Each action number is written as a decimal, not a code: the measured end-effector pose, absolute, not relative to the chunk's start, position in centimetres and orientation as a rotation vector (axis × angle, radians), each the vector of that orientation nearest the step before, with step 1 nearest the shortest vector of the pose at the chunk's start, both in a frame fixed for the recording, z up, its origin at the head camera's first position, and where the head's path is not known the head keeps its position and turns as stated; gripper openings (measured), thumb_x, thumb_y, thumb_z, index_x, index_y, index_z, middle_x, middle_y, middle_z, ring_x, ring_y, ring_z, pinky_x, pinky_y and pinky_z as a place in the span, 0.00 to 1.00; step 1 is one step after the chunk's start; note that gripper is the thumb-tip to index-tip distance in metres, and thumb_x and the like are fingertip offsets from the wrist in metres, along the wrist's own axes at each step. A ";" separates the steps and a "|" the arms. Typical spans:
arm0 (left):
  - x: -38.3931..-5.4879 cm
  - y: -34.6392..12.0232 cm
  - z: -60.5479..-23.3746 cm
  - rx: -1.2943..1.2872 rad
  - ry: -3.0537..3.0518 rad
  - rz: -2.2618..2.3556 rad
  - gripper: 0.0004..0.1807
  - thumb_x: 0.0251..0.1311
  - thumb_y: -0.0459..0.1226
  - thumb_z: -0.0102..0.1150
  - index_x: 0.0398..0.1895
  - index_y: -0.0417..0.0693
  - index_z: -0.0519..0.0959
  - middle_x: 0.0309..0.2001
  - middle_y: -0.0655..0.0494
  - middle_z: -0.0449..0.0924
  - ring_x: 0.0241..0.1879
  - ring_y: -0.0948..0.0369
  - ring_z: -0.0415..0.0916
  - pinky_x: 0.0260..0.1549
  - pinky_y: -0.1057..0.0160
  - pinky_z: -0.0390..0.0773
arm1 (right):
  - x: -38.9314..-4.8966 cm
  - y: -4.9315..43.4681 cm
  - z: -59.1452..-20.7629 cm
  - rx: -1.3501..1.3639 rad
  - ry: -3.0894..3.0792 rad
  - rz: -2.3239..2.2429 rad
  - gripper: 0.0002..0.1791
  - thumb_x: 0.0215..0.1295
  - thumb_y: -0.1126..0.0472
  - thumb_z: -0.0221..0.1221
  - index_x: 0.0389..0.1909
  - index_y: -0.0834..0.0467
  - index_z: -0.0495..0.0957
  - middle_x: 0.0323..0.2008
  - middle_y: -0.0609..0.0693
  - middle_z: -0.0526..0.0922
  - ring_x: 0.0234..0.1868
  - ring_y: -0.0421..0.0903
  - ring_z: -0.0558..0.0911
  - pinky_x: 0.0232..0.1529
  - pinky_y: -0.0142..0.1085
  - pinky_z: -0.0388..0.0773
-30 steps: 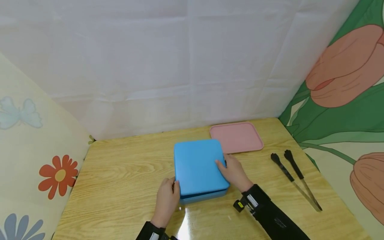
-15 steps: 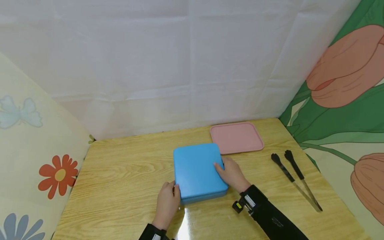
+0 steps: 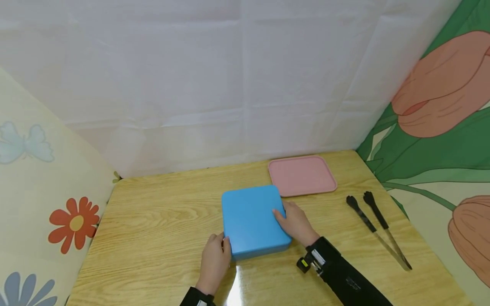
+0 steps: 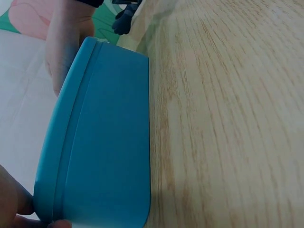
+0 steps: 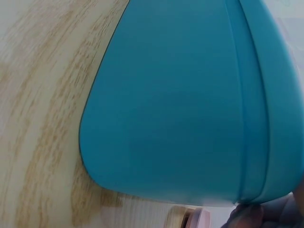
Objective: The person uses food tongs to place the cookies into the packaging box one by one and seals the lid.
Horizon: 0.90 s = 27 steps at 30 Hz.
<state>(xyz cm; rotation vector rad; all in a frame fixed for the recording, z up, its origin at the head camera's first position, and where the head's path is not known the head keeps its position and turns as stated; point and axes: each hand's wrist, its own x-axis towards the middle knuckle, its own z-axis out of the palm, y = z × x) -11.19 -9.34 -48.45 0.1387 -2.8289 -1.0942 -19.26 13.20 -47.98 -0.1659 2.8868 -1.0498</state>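
A square blue lidded box (image 3: 252, 221) sits on the wooden table, its lid flush on the base. At its near left corner my left hand (image 3: 215, 259) grips the edge, thumb up by the lid and fingers at the side. My right hand (image 3: 298, 223) holds the right side, its thumb lying on the lid top. In the left wrist view the box wall (image 4: 109, 133) stands flat on the table, with a seam running below the lid. The right wrist view shows the right wall (image 5: 166, 109), with fingertips (image 5: 247, 216) at the lid's edge. What the box contains is hidden.
Behind the box to the right lies a pink tray (image 3: 302, 175). Metal tongs with black tips (image 3: 377, 229) lie further right on the table (image 3: 153, 238). A white sheet (image 3: 191, 85) hangs behind, and printed panels stand at both sides.
The lid has come down onto the base, and the dark gap along the front edge is gone. Both hands moved slightly down with it and keep their hold.
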 end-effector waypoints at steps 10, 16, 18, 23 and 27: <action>-11.0 -9.1 -48.7 0.162 -2.833 -1.017 0.17 0.61 0.33 0.49 0.46 0.26 0.76 0.30 0.46 0.73 0.26 0.58 0.71 0.23 0.62 0.71 | -19.2 13.1 -48.0 -0.189 2.909 -1.018 0.27 0.65 0.52 0.52 0.58 0.67 0.68 0.45 0.61 0.77 0.44 0.53 0.77 0.42 0.47 0.74; -11.0 -9.0 -48.8 0.174 -2.850 -0.982 0.17 0.62 0.34 0.49 0.46 0.26 0.76 0.32 0.46 0.74 0.31 0.55 0.74 0.28 0.57 0.74 | -19.2 13.1 -48.2 -0.216 2.927 -1.027 0.27 0.65 0.52 0.52 0.57 0.68 0.69 0.45 0.62 0.77 0.44 0.54 0.77 0.41 0.48 0.75; -11.0 -9.0 -48.8 0.166 -2.848 -0.965 0.17 0.62 0.34 0.49 0.46 0.26 0.76 0.32 0.45 0.74 0.31 0.54 0.74 0.29 0.56 0.74 | -19.2 13.1 -48.2 -0.208 2.919 -1.029 0.27 0.65 0.52 0.52 0.58 0.68 0.69 0.45 0.62 0.77 0.44 0.54 0.77 0.41 0.48 0.75; -11.1 -9.0 -49.0 0.161 -2.852 -0.943 0.17 0.62 0.35 0.49 0.45 0.27 0.76 0.33 0.45 0.75 0.33 0.53 0.75 0.30 0.55 0.74 | -19.3 13.2 -48.2 -0.193 2.906 -1.025 0.27 0.65 0.52 0.51 0.59 0.67 0.68 0.45 0.62 0.76 0.44 0.53 0.77 0.41 0.47 0.74; -11.0 -9.0 -49.0 0.152 -2.846 -0.947 0.17 0.62 0.35 0.49 0.45 0.27 0.76 0.33 0.44 0.75 0.34 0.52 0.76 0.30 0.55 0.75 | -19.3 13.2 -48.2 -0.198 2.907 -1.028 0.27 0.65 0.52 0.52 0.58 0.67 0.68 0.46 0.62 0.76 0.45 0.54 0.77 0.42 0.47 0.74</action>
